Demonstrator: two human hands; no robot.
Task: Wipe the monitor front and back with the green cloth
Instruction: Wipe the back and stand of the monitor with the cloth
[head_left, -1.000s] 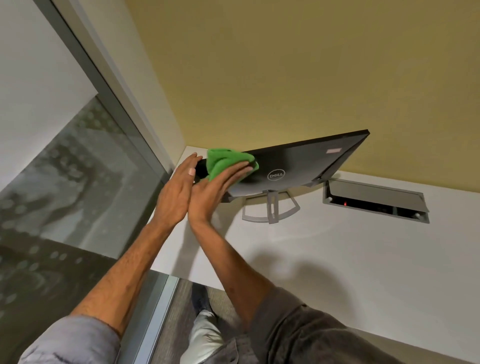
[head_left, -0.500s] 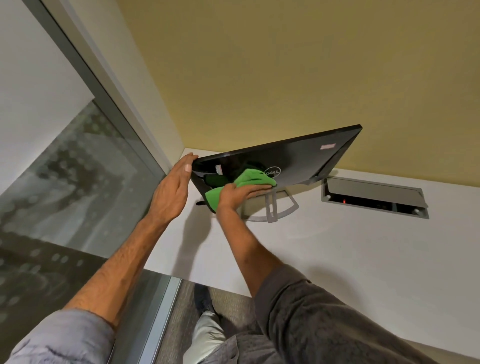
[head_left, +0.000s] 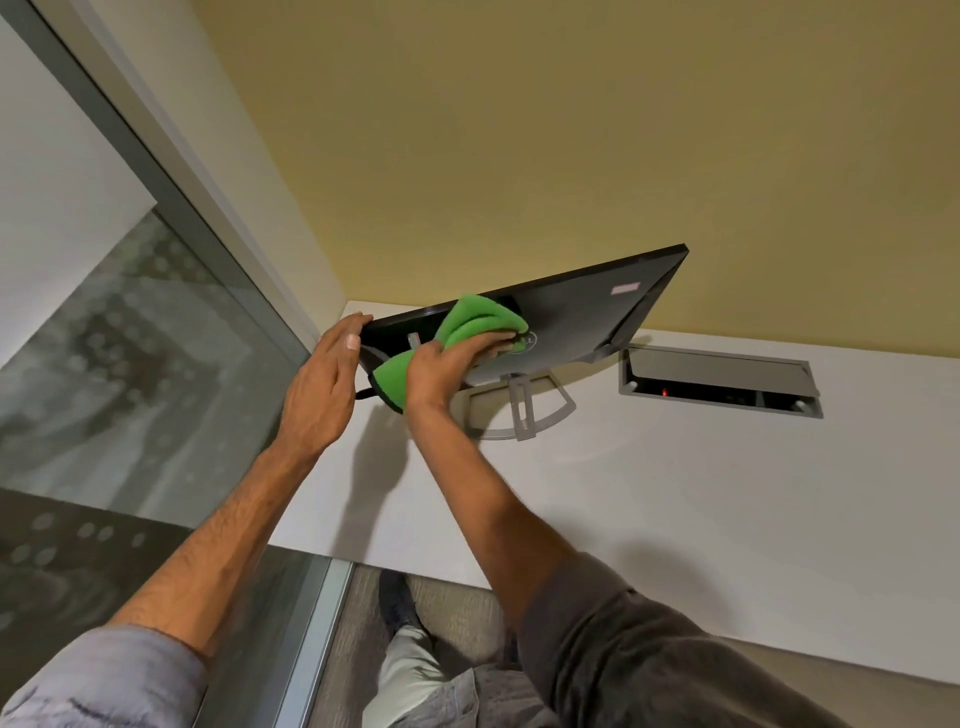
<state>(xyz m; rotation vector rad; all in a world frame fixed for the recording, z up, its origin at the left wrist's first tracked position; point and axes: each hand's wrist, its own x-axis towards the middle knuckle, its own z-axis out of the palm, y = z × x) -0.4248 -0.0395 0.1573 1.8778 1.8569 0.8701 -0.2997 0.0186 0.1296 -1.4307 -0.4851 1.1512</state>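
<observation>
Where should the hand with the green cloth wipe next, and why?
Probably slide the green cloth right, toward the pink sticker. The right hand holds it against the monitor back near the middle, the stretch beyond lies uncovered, and the left hand grips the left edge, steadying it.

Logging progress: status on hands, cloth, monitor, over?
Left hand holds monitor corner. Right hand grips green cloth, pressed on monitor back. Nothing in the way.

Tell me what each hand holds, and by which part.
Right hand grips the green cloth around its bunched middle; left hand holds the monitor by its top left corner.
</observation>
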